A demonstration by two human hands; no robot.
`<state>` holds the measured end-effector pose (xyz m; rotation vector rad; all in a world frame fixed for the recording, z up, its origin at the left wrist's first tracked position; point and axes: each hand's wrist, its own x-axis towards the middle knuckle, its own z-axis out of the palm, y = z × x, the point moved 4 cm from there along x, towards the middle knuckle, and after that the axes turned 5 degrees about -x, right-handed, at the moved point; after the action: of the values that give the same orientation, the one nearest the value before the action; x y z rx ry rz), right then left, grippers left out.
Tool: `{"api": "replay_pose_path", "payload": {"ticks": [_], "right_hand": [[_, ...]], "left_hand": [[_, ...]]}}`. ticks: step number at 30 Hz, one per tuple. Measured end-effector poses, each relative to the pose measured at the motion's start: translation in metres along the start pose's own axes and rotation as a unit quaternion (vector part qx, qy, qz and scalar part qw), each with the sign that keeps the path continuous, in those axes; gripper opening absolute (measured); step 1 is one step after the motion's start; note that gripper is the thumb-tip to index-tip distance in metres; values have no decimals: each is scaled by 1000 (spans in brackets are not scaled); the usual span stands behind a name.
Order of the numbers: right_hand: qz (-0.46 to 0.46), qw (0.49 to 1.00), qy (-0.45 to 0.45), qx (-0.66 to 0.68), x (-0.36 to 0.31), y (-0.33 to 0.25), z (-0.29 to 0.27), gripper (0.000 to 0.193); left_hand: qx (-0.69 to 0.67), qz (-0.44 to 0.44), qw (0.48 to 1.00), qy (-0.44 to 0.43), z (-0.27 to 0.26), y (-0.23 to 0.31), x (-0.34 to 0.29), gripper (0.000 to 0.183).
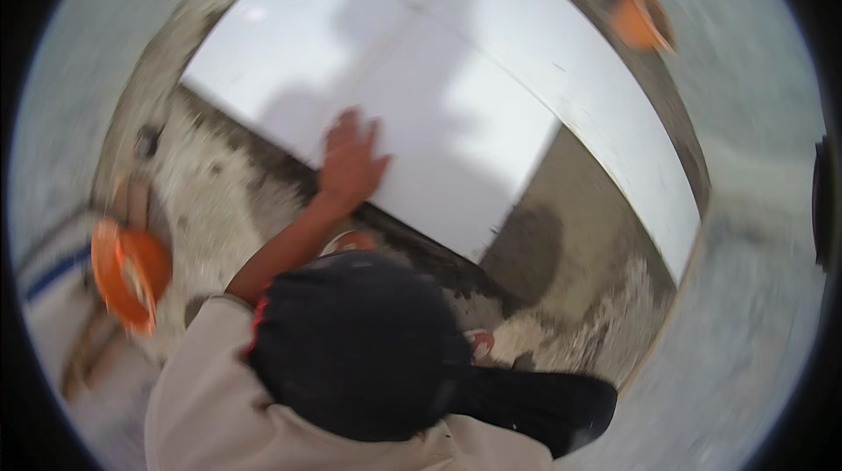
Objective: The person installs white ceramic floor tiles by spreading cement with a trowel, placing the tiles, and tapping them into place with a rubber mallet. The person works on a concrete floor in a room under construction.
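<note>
My left hand (349, 164) reaches out past my knee, fingers stretched and a little apart, palm down over the near edge of a large white tile (438, 173). It holds nothing; motion blur hides whether the palm presses on the tile. Other white tiles (272, 10) adjoin this one on the far side, with thin joints between them. My shadow falls across them. My right hand does not show. Below, my dark-clothed knee (360, 344) covers part of the floor, and my sandalled feet peek out beside it.
Rough grey screed (579, 208) fills a gap right of the near tile. An orange bowl-like container (132, 274) is at the left; another orange container (645, 19) is at the far right. A small dark object (147, 141) lies on the left. Pale grey surfaces (737, 313) border the tiles.
</note>
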<state>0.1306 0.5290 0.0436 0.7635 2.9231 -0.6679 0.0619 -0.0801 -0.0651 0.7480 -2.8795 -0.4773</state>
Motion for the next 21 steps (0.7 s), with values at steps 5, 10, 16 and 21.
{"api": "replay_pose_path", "payload": {"ticks": [5,10,16,21], "right_hand": [[97,993,52,41,-57,65,-40,36],[142,976,94,136,-57,78,-34,35],[136,918,132,347,-123,159,-7,34],[209,777,-117,583,-125,76,-40,34]], "left_hand": [[-36,93,994,-35,27,2,3,69],[-60,132,979,-141,14,-90,55,52],[-394,-81,859,-315,-78,13,95,60],[-297,112,792,-521,-230,212,29,82]]}}
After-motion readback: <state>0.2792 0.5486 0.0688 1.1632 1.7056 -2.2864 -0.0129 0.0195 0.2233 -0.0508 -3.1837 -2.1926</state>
